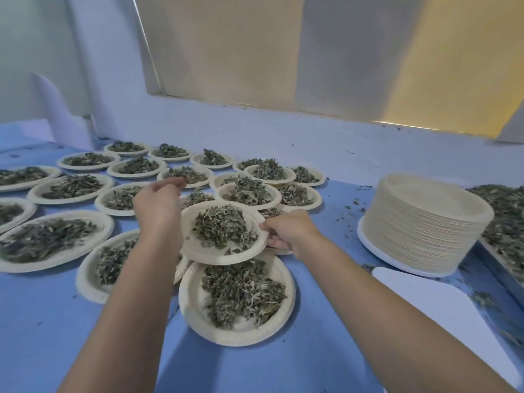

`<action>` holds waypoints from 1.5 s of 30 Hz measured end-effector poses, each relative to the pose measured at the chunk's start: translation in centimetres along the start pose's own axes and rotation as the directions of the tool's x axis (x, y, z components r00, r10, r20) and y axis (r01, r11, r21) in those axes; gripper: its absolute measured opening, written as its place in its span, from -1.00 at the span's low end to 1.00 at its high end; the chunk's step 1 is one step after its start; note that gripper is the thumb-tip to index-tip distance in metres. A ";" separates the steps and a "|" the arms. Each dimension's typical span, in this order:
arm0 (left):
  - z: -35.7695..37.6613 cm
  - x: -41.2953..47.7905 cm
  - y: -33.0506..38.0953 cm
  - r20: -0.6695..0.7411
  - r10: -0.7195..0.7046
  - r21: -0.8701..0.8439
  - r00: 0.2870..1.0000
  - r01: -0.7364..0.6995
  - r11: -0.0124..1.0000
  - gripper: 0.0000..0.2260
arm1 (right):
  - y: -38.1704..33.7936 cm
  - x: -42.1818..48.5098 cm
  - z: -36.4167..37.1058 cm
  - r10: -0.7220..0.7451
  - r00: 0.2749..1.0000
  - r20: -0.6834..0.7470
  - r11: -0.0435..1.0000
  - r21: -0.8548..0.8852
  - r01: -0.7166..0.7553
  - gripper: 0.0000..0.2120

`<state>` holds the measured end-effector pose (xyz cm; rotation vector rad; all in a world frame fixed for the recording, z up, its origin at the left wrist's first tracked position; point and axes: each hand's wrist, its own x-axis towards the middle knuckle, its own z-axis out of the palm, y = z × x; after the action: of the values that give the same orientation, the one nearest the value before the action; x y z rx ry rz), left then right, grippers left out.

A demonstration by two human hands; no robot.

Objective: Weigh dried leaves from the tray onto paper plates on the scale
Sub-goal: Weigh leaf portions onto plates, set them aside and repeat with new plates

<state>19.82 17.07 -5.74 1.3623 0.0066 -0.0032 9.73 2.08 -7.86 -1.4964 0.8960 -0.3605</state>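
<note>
My right hand (286, 231) pinches the right rim of a paper plate (198, 248) heaped with dried leaves (224, 228), held just above the other plates. My left hand (158, 205) is at this plate's left side, fingers bent together, with the tips over the leaves of a plate (185, 175) behind. Whether it holds leaves is hidden. Another filled plate (238, 333) lies right below the held one. The tray (507, 222) of loose dried leaves is at the right edge. A white flat slab (431, 296), probably the scale, lies bare at the lower right.
Several filled plates (71, 188) cover the blue table (42, 321) from the left to the middle. A tall stack of empty paper plates (425, 222) stands to the right on a white base. Leaf crumbs are scattered around it. A white wall (283, 137) closes the back.
</note>
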 end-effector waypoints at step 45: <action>17.4 -18.2 -0.7 0.581 -0.114 -0.233 0.806 0.300 0.925 -0.80 | 0.6 -4.5 -17.6 -0.841 0.536 -0.067 0.272 -0.910 0.313 -0.80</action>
<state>1.67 -0.16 -2.66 0.9883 -0.3265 -0.5740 -5.61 -7.02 -4.31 -2.7876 0.9169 -1.1570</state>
